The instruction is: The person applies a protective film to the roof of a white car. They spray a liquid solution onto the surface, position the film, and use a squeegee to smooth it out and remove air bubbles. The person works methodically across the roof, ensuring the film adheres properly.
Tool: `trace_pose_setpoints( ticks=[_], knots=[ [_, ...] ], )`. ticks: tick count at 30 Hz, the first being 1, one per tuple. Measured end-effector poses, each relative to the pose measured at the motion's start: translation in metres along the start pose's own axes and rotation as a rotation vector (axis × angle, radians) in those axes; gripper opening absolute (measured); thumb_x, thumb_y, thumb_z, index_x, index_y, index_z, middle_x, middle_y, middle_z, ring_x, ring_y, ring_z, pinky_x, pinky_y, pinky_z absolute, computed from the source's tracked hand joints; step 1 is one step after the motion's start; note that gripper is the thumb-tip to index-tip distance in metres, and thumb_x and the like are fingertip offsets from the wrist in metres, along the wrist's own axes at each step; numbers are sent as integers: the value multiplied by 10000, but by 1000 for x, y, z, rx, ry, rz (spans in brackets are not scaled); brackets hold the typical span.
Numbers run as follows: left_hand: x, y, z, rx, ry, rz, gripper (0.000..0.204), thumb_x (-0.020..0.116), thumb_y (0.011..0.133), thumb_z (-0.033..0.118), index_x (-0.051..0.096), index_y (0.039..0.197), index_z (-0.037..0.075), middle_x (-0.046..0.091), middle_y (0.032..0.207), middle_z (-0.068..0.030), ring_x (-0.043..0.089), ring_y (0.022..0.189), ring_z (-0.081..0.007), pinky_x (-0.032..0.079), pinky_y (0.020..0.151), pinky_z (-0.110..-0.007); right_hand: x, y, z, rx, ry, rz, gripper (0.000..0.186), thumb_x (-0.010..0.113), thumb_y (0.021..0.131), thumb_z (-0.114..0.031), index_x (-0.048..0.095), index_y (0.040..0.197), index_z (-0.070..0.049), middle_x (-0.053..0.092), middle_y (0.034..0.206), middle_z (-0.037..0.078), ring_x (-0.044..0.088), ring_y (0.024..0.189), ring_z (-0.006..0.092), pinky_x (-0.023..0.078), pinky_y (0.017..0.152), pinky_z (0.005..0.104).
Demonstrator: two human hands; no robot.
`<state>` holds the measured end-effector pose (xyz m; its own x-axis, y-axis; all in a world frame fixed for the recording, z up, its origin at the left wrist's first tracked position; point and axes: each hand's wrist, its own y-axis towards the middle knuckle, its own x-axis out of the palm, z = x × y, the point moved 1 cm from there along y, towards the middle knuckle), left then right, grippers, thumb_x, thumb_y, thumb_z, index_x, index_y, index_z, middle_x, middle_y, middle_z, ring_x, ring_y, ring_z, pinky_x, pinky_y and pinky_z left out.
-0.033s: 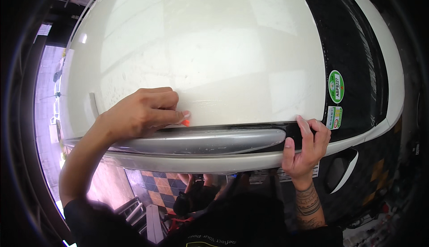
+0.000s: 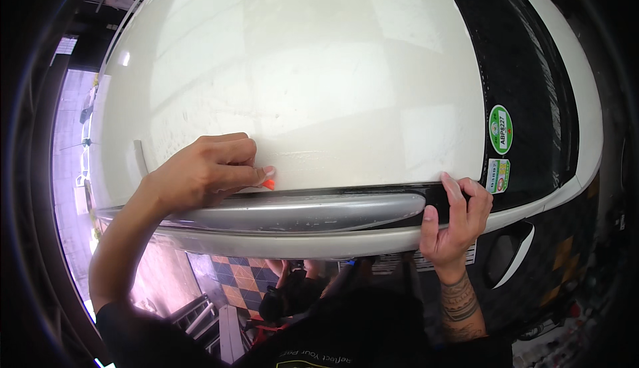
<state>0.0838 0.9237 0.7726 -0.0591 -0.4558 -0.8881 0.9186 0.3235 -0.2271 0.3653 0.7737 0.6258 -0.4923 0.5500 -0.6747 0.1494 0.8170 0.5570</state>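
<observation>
My left hand (image 2: 213, 171) is closed, fingers bent, pinching a small flat orange piece (image 2: 269, 184) between thumb and fingers. Most of that piece is hidden; its visible tip meets the white car roof (image 2: 319, 88) close to the dark gap beside the silver roof rail (image 2: 313, 209). At the right end of the rail, my right hand (image 2: 459, 218) has its thumb and fingers apart and holds nothing. Its index fingertip rests on the roof's edge, and the thumb is beside the rail's rounded end. Faint streaks mark the white panel just right of my left hand.
Dark windscreen glass (image 2: 526, 95) with a round green sticker (image 2: 500, 129) and a rectangular sticker (image 2: 498, 175) lies to the right. Below it juts a side mirror (image 2: 512, 255). Under me, another person (image 2: 286, 295) is on the tiled floor (image 2: 238, 280) near a grey ladder-like frame (image 2: 200, 315).
My left hand has slid slightly left along the roof's edge with the orange piece. The right hand stays in place.
</observation>
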Motion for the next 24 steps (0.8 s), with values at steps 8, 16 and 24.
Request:
trace_pose_setpoints(
  ticks=[8, 16, 24],
  knots=[
    [17, 74, 11, 303, -36, 109, 127, 695, 759, 50, 694, 876, 1, 532, 690, -64, 575, 655, -196, 498, 553, -324, 2, -2, 3, -35, 36, -4, 418, 585, 802, -302, 640, 1090, -3, 532, 966, 146, 503, 898, 303, 394, 795, 421],
    [12, 18, -3, 191, -47, 201, 72, 714, 733, 22, 689, 801, 17, 536, 670, -50, 571, 642, -192, 482, 548, -309, -2, 4, 0, -33, 0, -26, 418, 597, 784, -269, 636, 1102, 0, 531, 971, 151, 501, 900, 307, 394, 797, 421],
    [-3, 2, -11, 207, 97, 85, 124, 686, 618, 67, 671, 729, 13, 609, 748, -48, 615, 757, -235, 523, 581, -306, -3, -1, 8, -52, 22, 11, 410, 595, 780, -278, 649, 1077, -2, 538, 983, 154, 515, 904, 310, 399, 800, 417]
  ],
)
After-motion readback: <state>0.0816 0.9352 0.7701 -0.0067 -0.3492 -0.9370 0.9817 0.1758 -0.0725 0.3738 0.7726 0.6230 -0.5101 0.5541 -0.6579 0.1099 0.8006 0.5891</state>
